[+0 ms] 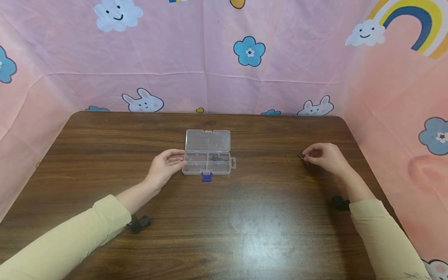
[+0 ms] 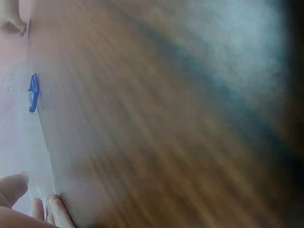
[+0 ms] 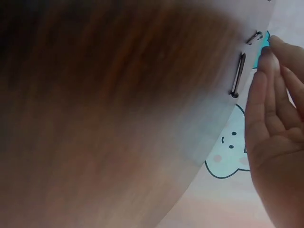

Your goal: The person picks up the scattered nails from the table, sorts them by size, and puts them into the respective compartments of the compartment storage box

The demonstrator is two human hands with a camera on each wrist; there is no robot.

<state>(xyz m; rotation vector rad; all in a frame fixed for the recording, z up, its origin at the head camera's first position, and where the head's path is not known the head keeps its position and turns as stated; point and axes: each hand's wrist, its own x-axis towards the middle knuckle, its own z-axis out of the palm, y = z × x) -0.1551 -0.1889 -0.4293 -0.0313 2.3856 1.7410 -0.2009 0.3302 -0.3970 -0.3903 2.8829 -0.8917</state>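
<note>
A clear compartment box (image 1: 218,173) lies with its lid (image 1: 208,140) folded back and its blue latch (image 1: 207,177) at the front; the latch (image 2: 33,92) also shows in the left wrist view. Thin dark pieces (image 1: 219,159) lie in its back right compartment. My left hand (image 1: 162,171) grips the box's left end between thumb and fingers. Far to the right, my right hand (image 1: 325,157) pinches a thin dark piece (image 1: 300,156) by the tabletop. Two thin metal pieces, one longer (image 3: 238,76) and one shorter (image 3: 254,37), lie beside the right fingertips.
Two small thin pieces, one slanted (image 1: 274,161) and one upright in view (image 1: 287,158), lie on the wooden table (image 1: 210,225) between box and right hand. A patterned pink cloth (image 1: 168,58) hangs behind and at both sides. Dark devices (image 1: 140,224) show at both wrists.
</note>
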